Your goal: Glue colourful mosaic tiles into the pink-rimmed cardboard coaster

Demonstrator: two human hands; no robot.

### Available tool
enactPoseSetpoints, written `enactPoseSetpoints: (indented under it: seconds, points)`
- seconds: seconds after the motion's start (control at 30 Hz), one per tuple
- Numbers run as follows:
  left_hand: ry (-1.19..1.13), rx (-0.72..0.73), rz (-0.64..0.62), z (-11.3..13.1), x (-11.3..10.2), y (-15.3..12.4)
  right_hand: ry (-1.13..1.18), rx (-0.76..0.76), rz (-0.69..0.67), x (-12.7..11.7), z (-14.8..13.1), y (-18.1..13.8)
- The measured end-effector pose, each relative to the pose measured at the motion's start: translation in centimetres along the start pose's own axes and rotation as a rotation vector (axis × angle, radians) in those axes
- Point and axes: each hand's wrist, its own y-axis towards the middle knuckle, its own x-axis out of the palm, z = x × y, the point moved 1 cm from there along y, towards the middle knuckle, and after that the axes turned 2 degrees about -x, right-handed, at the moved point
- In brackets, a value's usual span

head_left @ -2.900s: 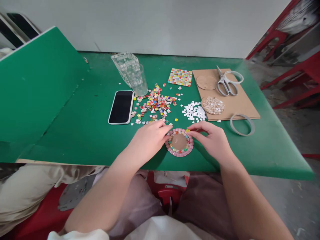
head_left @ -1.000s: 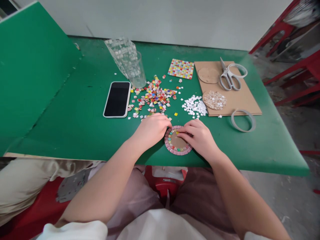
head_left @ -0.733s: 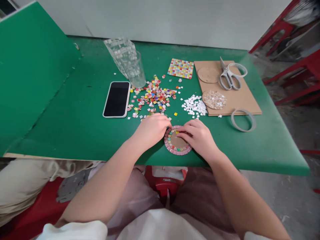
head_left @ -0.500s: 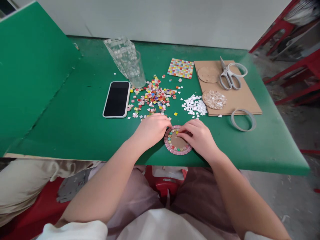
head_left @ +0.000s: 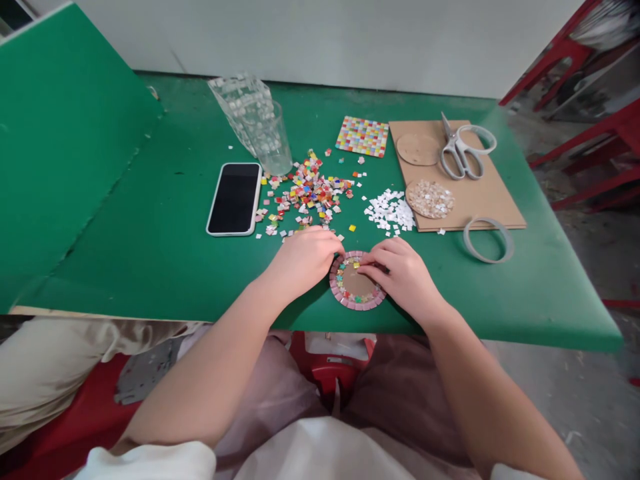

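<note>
A round coaster (head_left: 353,291) with a pink tile rim and a ring of coloured tiles lies near the table's front edge. My left hand (head_left: 303,259) rests curled against its left rim, fingers closed on the edge. My right hand (head_left: 404,273) covers its right side, fingertips pinched on a small yellow tile (head_left: 357,265) at the inner ring. Behind my hands lies a heap of coloured mosaic tiles (head_left: 310,193) and a smaller heap of white tiles (head_left: 390,212).
A phone (head_left: 234,198) lies face up at the left, a glass (head_left: 273,143) and a clear bag behind it. A square mosaic coaster (head_left: 363,137), a cardboard sheet (head_left: 480,193) with scissors (head_left: 463,152) and two round discs, and a tape ring (head_left: 487,239) sit at the right. Green table (head_left: 150,253).
My right hand moved from the coaster's right rim onto its inner ring, fingertips over a yellow tile. My left hand has stayed at the left rim. The view shifted slightly.
</note>
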Motion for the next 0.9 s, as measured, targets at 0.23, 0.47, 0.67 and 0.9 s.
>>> enactPoseSetpoints:
  seconds: [0.23,0.47,0.67,0.9]
  points:
    - [0.008,0.025,-0.013,0.05,0.09,0.02,-0.037,-0.012,-0.005,0.25,0.07,-0.1]
    - [-0.003,0.047,-0.013,0.25,0.0,0.03,-0.035,-0.018,0.013,0.55,0.17,-0.2]
    - [-0.014,0.053,-0.021,0.23,0.0,0.1,-0.04,-0.025,0.011,0.64,0.03,0.0]
    - [-0.021,0.044,-0.022,0.26,0.0,0.11,-0.03,-0.048,-0.011,0.43,0.02,0.0]
